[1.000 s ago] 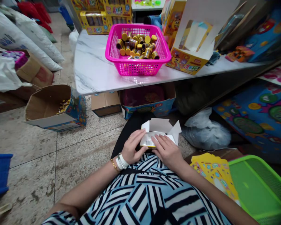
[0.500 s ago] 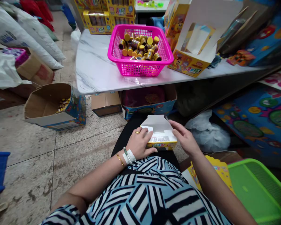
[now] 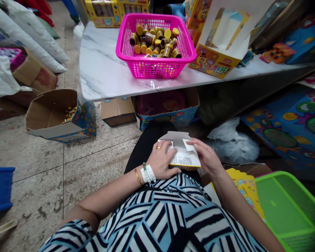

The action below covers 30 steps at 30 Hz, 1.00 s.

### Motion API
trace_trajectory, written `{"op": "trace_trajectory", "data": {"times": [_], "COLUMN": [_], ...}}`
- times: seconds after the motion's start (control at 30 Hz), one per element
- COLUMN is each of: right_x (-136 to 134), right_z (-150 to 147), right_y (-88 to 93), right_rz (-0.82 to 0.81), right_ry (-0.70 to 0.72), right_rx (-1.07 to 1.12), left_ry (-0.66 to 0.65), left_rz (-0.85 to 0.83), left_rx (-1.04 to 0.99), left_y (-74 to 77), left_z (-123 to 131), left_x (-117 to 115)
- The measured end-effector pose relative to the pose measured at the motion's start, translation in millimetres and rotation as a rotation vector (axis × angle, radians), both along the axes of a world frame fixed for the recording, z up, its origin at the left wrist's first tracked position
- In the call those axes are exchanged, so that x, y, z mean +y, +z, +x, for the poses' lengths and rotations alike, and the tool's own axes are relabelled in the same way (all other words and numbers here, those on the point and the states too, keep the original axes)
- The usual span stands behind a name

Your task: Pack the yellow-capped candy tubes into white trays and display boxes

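A small white and yellow carton (image 3: 183, 157) with a barcode rests on my lap. My left hand (image 3: 161, 161) grips its left end, fingers curled over the top and thumb under the near side. My right hand (image 3: 206, 155) holds the right end, fingertips pressing a white side flap inward. The large back flap (image 3: 174, 136) is folded partly down over the opening. What is inside the carton is hidden.
A marble table (image 3: 102, 73) ahead carries a pink basket (image 3: 154, 66) of several small yellow-capped bottles and an open toy box (image 3: 215, 63). Cardboard boxes (image 3: 55, 115) lie on the floor at left. A green basket (image 3: 288, 210) and yellow printed cards (image 3: 243, 185) sit at my right.
The carton's flaps, spread open a second ago, are now folding shut. My right hand left the top, went to the right side and pushed the side flap in.
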State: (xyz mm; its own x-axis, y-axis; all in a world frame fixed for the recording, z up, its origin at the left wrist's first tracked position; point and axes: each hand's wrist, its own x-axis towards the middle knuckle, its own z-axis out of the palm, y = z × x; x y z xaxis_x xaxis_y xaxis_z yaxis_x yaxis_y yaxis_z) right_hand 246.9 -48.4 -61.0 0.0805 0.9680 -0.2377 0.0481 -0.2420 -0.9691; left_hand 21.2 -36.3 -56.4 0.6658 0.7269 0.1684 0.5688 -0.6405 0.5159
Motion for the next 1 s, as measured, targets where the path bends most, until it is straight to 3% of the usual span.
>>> {"op": "trace_trajectory", "data": {"times": [0.2,0.3,0.4,0.73,0.83,0.9,1.0], "right_x": [-7.2,-7.8,-10.2,-22.3,-26.1,-30.2,-35.0], "right_z": [-10.1,-14.5,-13.0,-3.6,-3.9,-5.0,-8.5], "right_y": [0.5,2.8,3.4,2.1,1.8,-2.3,-10.5], "right_rz": [0.245,0.303,0.337,0.460,0.503,0.547,0.559], "right_ry": [0.017,0.092,0.193,0.273,0.242,0.160,0.009], "right_rx": [-0.569,-0.721,-0.722,-0.678,-0.660,-0.572,-0.390], "left_ry": [0.004,0.005,0.000,-0.080,-0.117,-0.043,0.305], "left_rz": [-0.013,-0.011,-0.007,0.044,0.058,0.074,0.070], "left_rx": [-0.092,-0.092,-0.091,-0.074,-0.231,-0.455,-0.669], "left_y": [-6.6,-7.6,-5.8,-7.6,-4.0,-0.1,3.8], "left_z": [3.7,3.8,2.3,-12.7,-20.3,-26.1,-32.0], "left_x": [-4.8,-5.3,-5.6,-0.6,-2.2,-4.4,-7.0]}}
